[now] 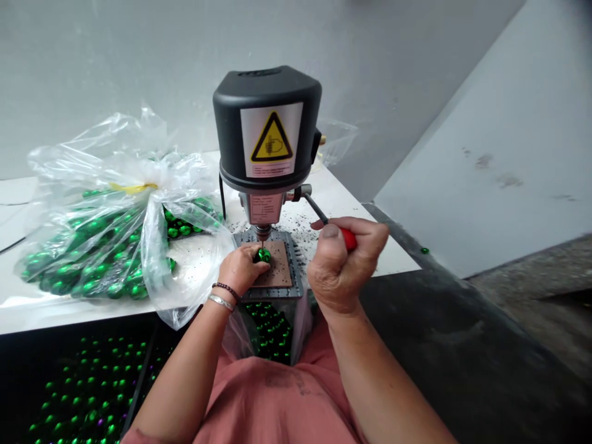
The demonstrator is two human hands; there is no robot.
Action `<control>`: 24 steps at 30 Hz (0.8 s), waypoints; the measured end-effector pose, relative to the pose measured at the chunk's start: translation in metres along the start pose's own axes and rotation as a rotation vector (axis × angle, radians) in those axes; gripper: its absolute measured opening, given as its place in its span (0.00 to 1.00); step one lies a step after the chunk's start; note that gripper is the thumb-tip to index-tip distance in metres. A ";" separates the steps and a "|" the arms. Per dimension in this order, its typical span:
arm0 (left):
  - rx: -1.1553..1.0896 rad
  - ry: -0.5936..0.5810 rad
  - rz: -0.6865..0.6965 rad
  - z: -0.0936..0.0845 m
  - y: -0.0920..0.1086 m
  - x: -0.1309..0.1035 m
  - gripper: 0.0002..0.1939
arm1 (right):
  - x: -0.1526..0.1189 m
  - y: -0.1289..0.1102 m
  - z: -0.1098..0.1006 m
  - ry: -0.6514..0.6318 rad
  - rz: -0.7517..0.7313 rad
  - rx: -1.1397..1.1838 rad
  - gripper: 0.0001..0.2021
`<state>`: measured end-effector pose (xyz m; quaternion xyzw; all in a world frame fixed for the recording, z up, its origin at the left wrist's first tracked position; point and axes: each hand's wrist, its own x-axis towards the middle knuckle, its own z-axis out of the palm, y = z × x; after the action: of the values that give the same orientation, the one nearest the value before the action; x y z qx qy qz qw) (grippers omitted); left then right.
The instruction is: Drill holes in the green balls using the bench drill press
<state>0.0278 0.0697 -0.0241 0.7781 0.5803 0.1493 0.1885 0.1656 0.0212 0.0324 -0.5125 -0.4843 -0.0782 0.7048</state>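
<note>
A black bench drill press [268, 129] stands on the white table in front of me. My left hand [241, 269] pinches a shiny green ball [263, 256] on the brown board [280, 271] over the drill's metal base [296, 290]. The thin drill bit [263, 243] comes down at the top of the ball; whether it has entered the ball is too small to tell. My right hand [345, 259] is closed around the red knob [349, 238] of the drill's feed lever [316, 208].
Left of the drill, a clear plastic bag [92, 240] with a yellow tie holds many green balls. Dark shavings [300, 229] litter the white table [393, 259]. Below, a black tray [87, 388] and an open bag [268, 333] hold more green balls. One ball [424, 250] lies on the floor.
</note>
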 end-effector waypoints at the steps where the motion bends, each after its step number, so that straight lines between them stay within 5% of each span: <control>1: 0.001 -0.003 0.002 0.000 0.000 0.000 0.11 | -0.001 0.000 0.000 0.008 0.014 0.012 0.04; 10: 0.018 0.014 -0.008 -0.001 0.000 -0.001 0.13 | -0.022 0.020 -0.003 -0.053 -0.013 0.036 0.05; 15: -0.019 0.060 0.000 0.003 -0.001 -0.003 0.17 | 0.024 -0.007 0.001 -0.023 -0.093 -0.011 0.04; 19: -0.072 0.072 -0.056 0.005 -0.002 -0.012 0.21 | 0.070 -0.028 0.011 -0.151 -0.047 0.021 0.10; 24: -0.133 0.031 0.028 -0.007 0.000 -0.039 0.22 | 0.080 -0.028 0.015 -0.162 -0.008 0.027 0.11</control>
<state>0.0132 0.0331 -0.0182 0.7695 0.5611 0.2022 0.2283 0.1810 0.0512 0.1113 -0.5057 -0.5429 -0.0327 0.6697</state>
